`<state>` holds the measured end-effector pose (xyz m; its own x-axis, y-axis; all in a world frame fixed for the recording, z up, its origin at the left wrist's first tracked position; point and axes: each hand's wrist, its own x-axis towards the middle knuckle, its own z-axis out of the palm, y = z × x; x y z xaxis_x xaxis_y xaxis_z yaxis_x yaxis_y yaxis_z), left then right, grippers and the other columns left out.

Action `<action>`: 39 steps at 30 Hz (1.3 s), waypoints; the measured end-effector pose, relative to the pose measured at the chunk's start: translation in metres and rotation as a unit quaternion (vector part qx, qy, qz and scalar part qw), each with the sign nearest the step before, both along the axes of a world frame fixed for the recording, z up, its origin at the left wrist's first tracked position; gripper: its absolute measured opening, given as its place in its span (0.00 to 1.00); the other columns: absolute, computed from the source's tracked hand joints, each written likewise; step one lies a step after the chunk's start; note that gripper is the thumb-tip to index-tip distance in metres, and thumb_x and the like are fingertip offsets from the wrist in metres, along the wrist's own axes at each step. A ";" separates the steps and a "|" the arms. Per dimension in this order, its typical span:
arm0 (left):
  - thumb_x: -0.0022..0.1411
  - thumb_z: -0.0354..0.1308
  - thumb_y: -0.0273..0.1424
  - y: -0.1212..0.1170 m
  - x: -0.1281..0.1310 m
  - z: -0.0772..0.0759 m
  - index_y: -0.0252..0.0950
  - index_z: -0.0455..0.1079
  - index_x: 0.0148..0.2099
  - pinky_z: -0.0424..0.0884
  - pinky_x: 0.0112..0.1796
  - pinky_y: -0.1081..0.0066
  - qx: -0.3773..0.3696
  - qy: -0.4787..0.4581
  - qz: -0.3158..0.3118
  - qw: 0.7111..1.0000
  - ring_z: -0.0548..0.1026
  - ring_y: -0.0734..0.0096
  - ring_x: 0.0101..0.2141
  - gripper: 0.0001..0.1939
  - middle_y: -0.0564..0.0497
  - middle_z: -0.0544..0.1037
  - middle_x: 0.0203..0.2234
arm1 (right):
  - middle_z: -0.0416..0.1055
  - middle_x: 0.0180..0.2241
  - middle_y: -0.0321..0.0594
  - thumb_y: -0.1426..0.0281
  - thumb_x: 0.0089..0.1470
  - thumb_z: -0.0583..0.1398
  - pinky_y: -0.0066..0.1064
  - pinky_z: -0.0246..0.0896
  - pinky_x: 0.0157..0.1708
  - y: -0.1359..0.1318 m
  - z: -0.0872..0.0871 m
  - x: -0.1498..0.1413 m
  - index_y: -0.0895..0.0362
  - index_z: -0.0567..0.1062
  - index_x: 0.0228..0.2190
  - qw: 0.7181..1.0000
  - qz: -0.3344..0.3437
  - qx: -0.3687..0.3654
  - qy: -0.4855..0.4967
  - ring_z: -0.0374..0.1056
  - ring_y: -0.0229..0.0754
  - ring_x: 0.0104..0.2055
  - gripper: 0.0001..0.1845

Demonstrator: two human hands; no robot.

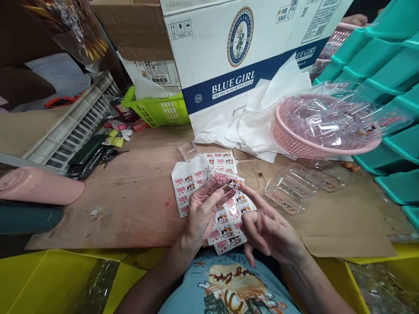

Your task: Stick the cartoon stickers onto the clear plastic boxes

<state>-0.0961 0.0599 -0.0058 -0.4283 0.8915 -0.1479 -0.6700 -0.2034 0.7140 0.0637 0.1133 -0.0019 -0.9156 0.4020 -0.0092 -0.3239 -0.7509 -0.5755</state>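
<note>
A small clear plastic box (225,179) with a pink cat sticker on its face is pinched in my left hand (203,213), thumb on the near side. My right hand (269,222) has its index finger stretched out to the box's right end, while its other fingers curl loosely with nothing visible in them. Beneath both hands lie white sheets of cat stickers (184,187), fanned over each other. Just behind the sheets stands another clear box (187,149), with no sticker visible on it.
Stickered clear boxes (288,194) lie at the right. Behind them a pink basket (304,147) is heaped with clear boxes, beside stacked teal bins (369,159). Crumpled white paper (245,133) lies before a Blue Girl carton (209,56). Pink and teal bottles (42,185) are at left.
</note>
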 end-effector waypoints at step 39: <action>0.54 0.67 0.25 -0.001 -0.002 -0.003 0.39 0.79 0.35 0.74 0.52 0.54 -0.046 -0.023 0.013 0.999 0.82 0.63 0.42 0.05 0.52 0.84 0.37 | 0.60 0.17 0.23 0.62 0.60 0.62 0.34 0.70 0.22 -0.006 -0.002 -0.012 0.50 0.57 0.64 0.986 -0.066 0.086 -0.127 0.49 0.29 0.14 0.35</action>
